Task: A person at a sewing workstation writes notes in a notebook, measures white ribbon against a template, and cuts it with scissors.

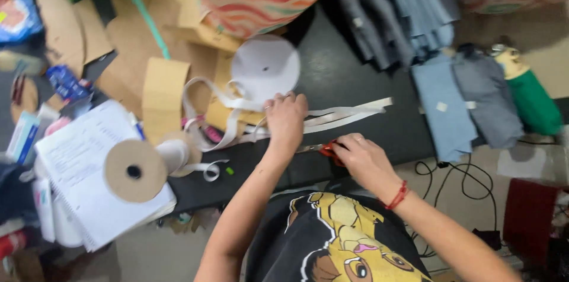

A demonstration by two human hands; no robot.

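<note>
A person's left hand presses flat, fingers spread, on a bundle of white tape strips laid across a dark worktable. The strips run out past the fingertips to the right, loose ends free; to the other side of the hand they loop back toward a white tape roll just beyond the fingers. The right hand, fingers curled shut round red-handled scissors, sits just below the strips, blades pointing toward the left wrist. Judged by the way it drapes & curls, the tape looks light, soft, floppy, prob. slippery in a stack; best pinned flat near the cut point, w/ fingertips holding the layers together. A cardboard spool rests on a notebook well away from both hands; folded cloth lies beyond the strip ends.
</note>
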